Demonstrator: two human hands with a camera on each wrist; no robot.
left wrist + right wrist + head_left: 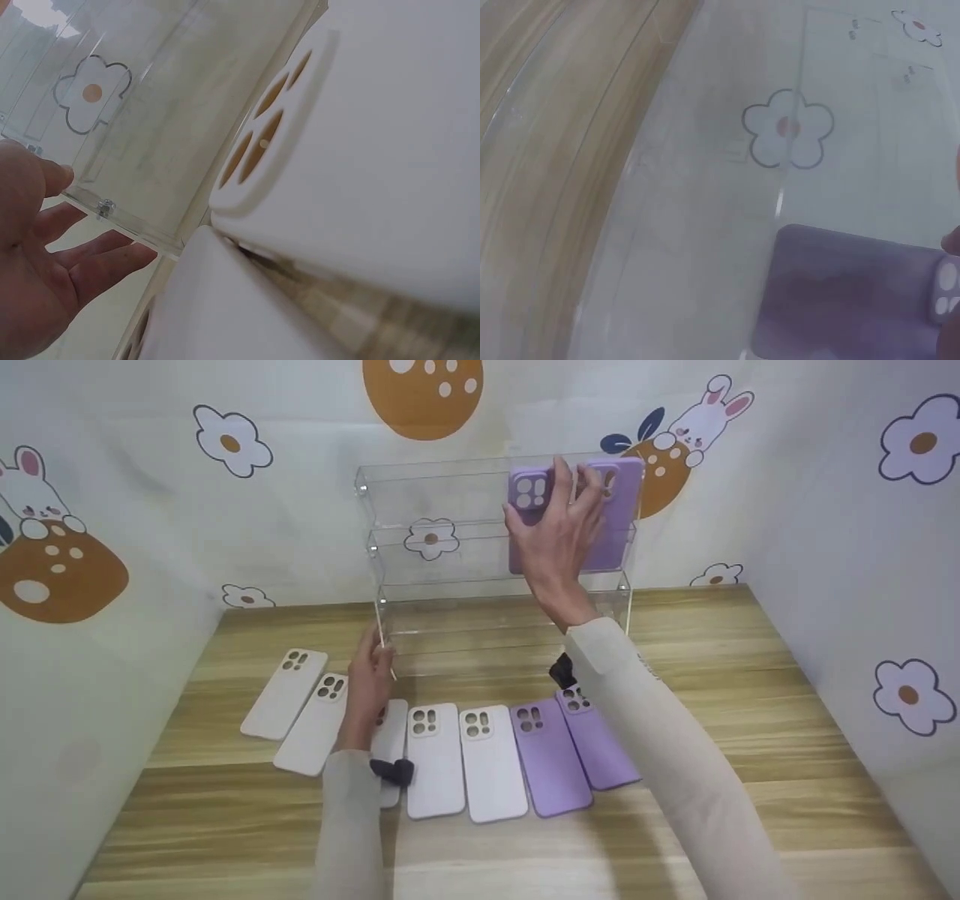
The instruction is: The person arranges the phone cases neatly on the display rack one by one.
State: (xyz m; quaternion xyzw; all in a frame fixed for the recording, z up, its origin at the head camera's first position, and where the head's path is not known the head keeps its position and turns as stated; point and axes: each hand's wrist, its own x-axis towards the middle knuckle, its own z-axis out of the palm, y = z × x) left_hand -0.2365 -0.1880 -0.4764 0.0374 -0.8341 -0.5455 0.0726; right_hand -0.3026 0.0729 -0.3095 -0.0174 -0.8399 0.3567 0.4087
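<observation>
My right hand (559, 536) grips a purple phone case (531, 493) on the upper tier of a clear acrylic display rack (495, 582). Its thumb lies at the case's left edge and its fingers reach the top and right side, covering part of it. Just to the right, another purple phone case (621, 529) leans on the same tier. My left hand (365, 682) holds the rack's lower left side panel, the thumb on one side and the fingers on the other in the left wrist view. That held purple case (832, 292) also shows in the right wrist view.
Several white phone cases (493, 765) lie in a curved row on the wood-grain table (712, 720), before the rack. Two purple cases (553, 765) continue the row at right, one partly behind my right sleeve. A patterned wall covering (300, 532) stands behind the rack.
</observation>
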